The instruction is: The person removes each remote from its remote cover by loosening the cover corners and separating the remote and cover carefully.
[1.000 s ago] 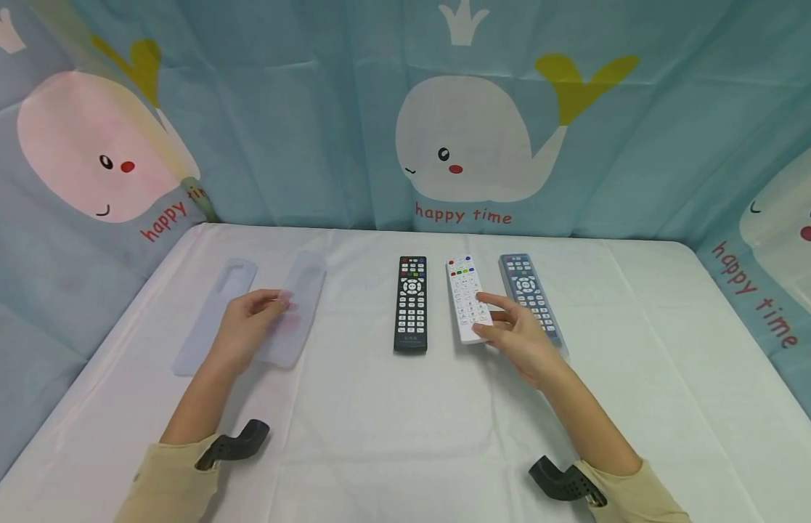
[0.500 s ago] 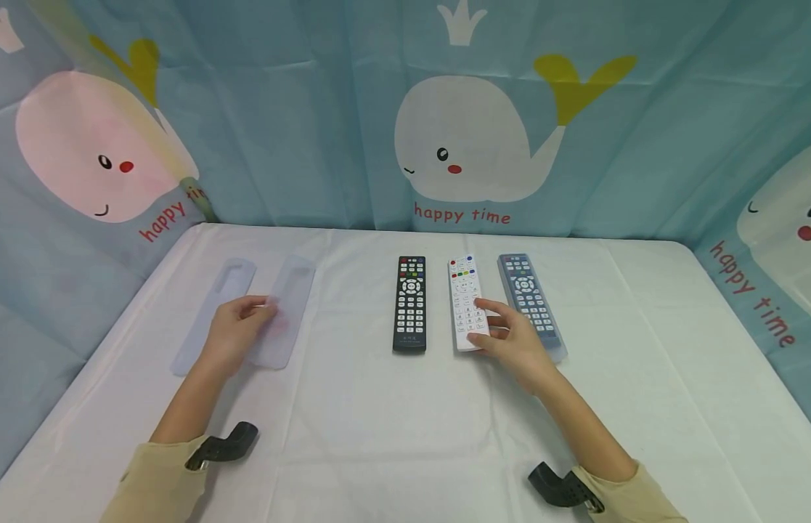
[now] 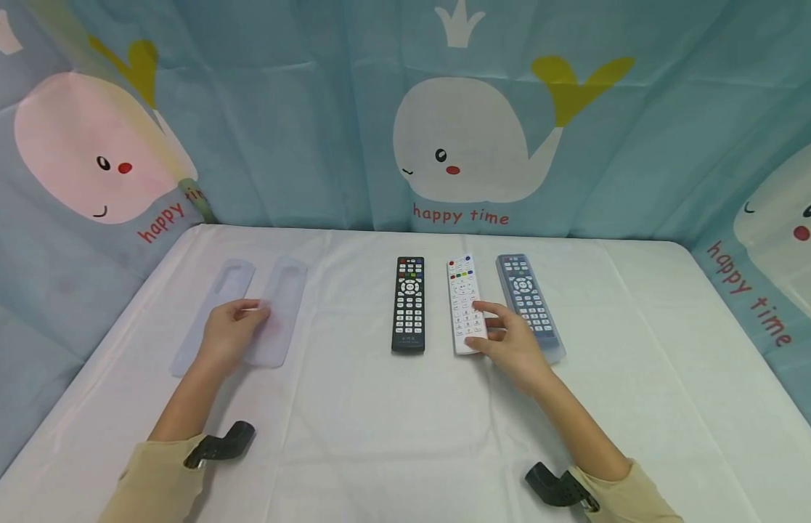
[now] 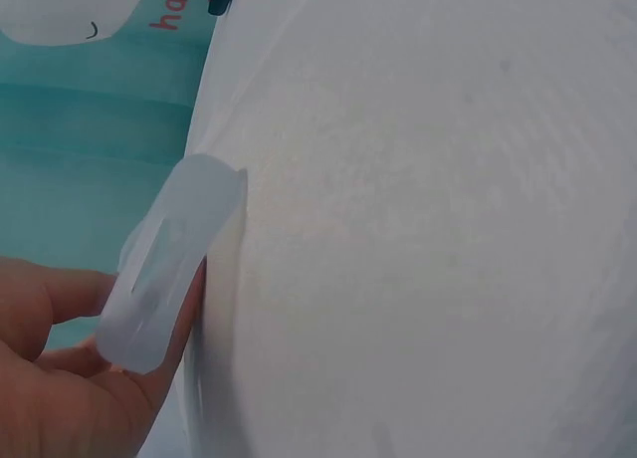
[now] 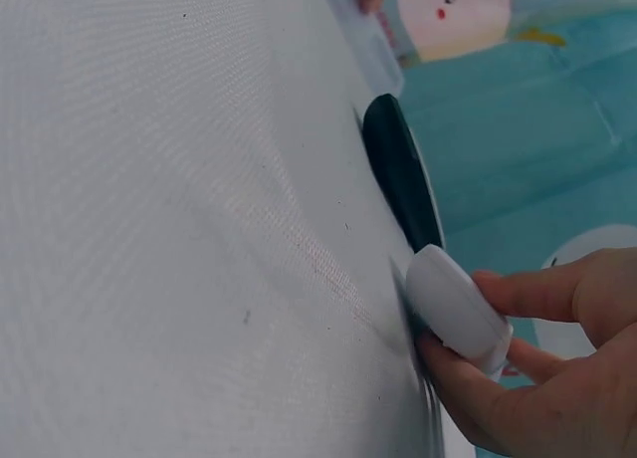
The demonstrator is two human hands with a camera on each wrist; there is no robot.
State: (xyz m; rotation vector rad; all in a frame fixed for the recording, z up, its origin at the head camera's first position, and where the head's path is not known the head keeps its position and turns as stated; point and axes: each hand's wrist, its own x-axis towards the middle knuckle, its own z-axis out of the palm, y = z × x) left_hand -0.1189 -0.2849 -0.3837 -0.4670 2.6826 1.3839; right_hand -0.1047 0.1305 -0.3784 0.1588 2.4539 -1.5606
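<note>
My left hand [image 3: 229, 334] pinches a translucent silicone remote cover [image 3: 287, 316] by its left side, thumb on one face and fingers on the other. In the left wrist view this cover [image 4: 169, 264] is seen end-on, tilted. A second translucent cover [image 3: 197, 327] lies just to its left, partly behind the hand. On the other side, my right hand [image 3: 512, 345] grips a white remote control [image 3: 464, 294] by the long edges of its lower half. Seen from the right wrist, the white remote [image 5: 453, 304] is close to the tabletop; whether it touches cannot be told.
A black remote control [image 3: 408, 309] lies mid-table, left of the white one. Right of it, a dark remote in a translucent cover [image 3: 528, 290] lies slanted, partly behind my right hand. White cloth covers the table [image 3: 379, 428]; a whale-print curtain [image 3: 300, 145] stands behind.
My left hand has shifted left with its cover, which now lies closer to the other cover. The white remote has come slightly nearer me and turned straighter in my right hand.
</note>
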